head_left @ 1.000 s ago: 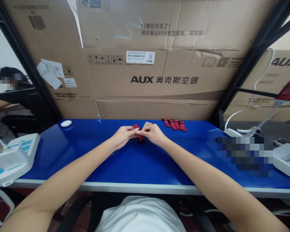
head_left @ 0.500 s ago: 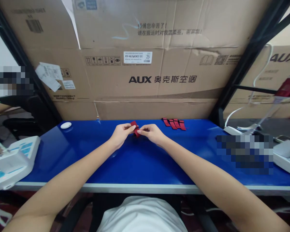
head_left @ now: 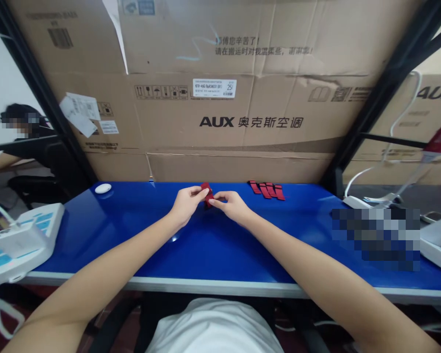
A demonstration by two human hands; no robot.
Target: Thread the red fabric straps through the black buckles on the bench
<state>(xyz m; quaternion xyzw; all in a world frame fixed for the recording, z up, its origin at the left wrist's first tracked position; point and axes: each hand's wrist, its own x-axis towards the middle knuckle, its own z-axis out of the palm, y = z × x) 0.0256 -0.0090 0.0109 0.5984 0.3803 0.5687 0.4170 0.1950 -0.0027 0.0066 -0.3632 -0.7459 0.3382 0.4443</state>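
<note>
Between my two hands, above the blue tabletop, is a small red strip with a dark part under it; its exact kind is too small to make out. My left hand pinches its upper left side between thumb and fingers. On the lower right, my right hand grips the strip with thumb and curled fingers. Several similar red strips with black ends lie in a row at the table's back, to the right of my hands.
A round white object lies at the back left corner. On the left stands a white power strip with a plugged-in adapter. A cardboard wall closes the back. Blurred things lie at right. Another person sits beyond the left frame post.
The view has shifted slightly, with the background moving a little right. Both hands stay on the red strip, and more of its red face shows between them.
</note>
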